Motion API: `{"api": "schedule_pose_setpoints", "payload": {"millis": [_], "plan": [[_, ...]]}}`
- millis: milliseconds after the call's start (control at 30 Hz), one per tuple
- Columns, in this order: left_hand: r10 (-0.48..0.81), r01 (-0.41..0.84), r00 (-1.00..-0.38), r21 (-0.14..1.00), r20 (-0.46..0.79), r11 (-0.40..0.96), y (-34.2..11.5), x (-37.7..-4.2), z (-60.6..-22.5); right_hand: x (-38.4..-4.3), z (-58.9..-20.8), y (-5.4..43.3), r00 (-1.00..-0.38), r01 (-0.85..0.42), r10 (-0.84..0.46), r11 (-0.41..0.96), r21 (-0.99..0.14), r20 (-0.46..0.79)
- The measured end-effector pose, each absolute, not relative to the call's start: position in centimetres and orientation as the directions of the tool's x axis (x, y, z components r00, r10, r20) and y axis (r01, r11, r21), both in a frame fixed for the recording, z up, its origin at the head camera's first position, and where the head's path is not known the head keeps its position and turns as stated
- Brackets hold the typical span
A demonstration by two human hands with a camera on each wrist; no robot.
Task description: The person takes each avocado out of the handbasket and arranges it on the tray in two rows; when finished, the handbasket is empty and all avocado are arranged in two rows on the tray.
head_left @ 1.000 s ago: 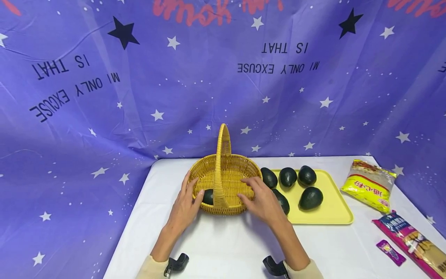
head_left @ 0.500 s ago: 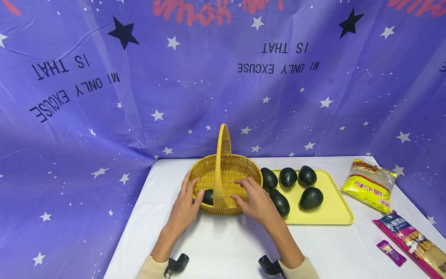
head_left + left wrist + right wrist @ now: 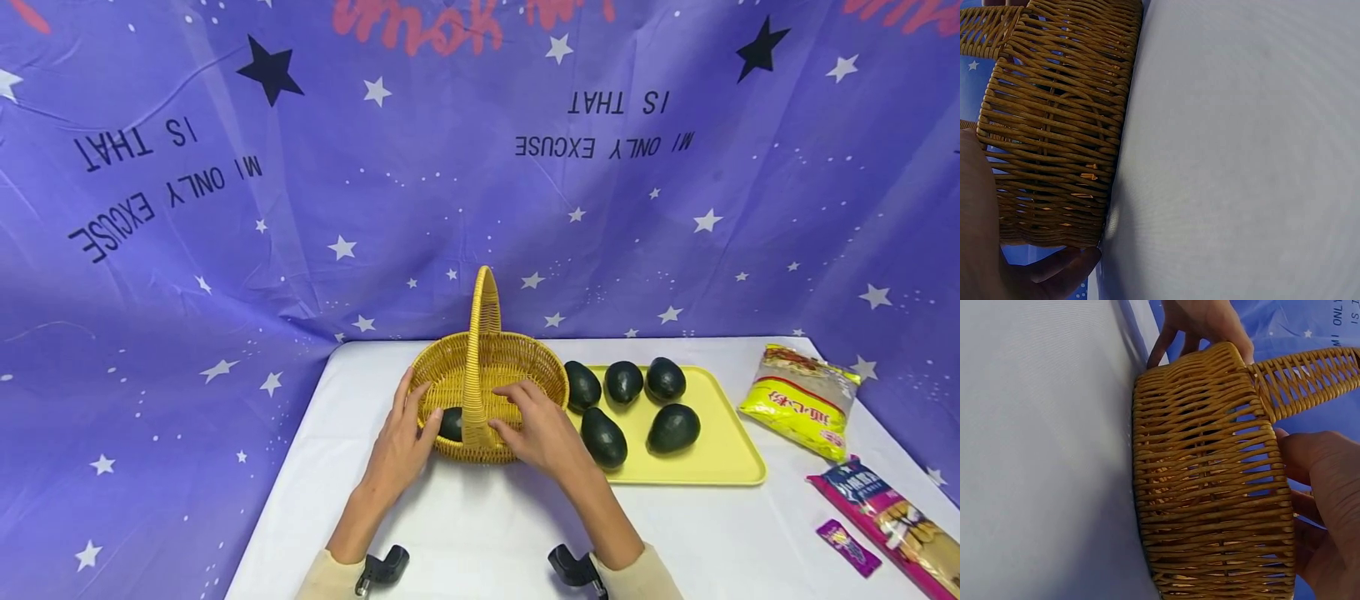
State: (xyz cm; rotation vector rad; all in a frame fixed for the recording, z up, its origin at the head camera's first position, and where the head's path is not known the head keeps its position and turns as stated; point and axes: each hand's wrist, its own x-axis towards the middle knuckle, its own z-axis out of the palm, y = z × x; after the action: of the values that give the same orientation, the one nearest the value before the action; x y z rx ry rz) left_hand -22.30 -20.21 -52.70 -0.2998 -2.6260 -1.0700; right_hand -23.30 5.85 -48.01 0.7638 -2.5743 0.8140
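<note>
A yellow wicker basket [image 3: 525, 354] with a tall arched handle [image 3: 474, 350] stands on the white table. My left hand [image 3: 396, 446] holds its left end, thumb over the rim and fingers along the outer wall; the left wrist view shows fingertips low against the wicker [image 3: 1054, 144]. One dark green avocado [image 3: 451, 424] lies inside near that thumb, partly hidden by the handle. My right hand [image 3: 546, 429] reaches over the basket's front right rim, thumb and fingers spread apart just right of the handle, holding nothing. In the right wrist view, this hand [image 3: 1329, 487] shows beyond the rim.
Right of the basket, a yellow tray [image 3: 723, 450] bears several avocados [image 3: 673, 429]. Farther right lie a yellow food bag [image 3: 798, 400], a long pink-and-blue packet [image 3: 892, 521] and a small purple sachet [image 3: 848, 547]. A purple star-printed cloth [image 3: 450, 167] hangs behind the table.
My right hand has moved left, from the basket's right side toward the handle, uncovering more of the nearest tray avocado. The left hand stays on the basket.
</note>
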Motion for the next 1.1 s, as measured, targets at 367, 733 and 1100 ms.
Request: {"api": "schedule_pose_setpoints", "payload": {"millis": [367, 733, 1100], "plan": [[0.077, 0.294, -0.936, 0.643, 0.343, 0.708, -20.4, -22.4, -52.8, -24.1, -48.5, 4.8, -0.81, -0.579, -0.416, 0.68, -0.449, 0.414], [0.081, 0.296, -0.935, 0.636, 0.345, 0.713, -20.4, -22.5, -52.8, -24.8, -48.5, 4.1, -0.806, -0.587, -0.447, 0.687, -0.429, 0.387], [0.082, 0.298, -0.935, 0.635, 0.346, 0.713, -20.2, -22.5, -52.9, -25.8, -48.1, 3.9, -0.796, -0.605, -0.515, 0.665, -0.439, 0.318]]}}
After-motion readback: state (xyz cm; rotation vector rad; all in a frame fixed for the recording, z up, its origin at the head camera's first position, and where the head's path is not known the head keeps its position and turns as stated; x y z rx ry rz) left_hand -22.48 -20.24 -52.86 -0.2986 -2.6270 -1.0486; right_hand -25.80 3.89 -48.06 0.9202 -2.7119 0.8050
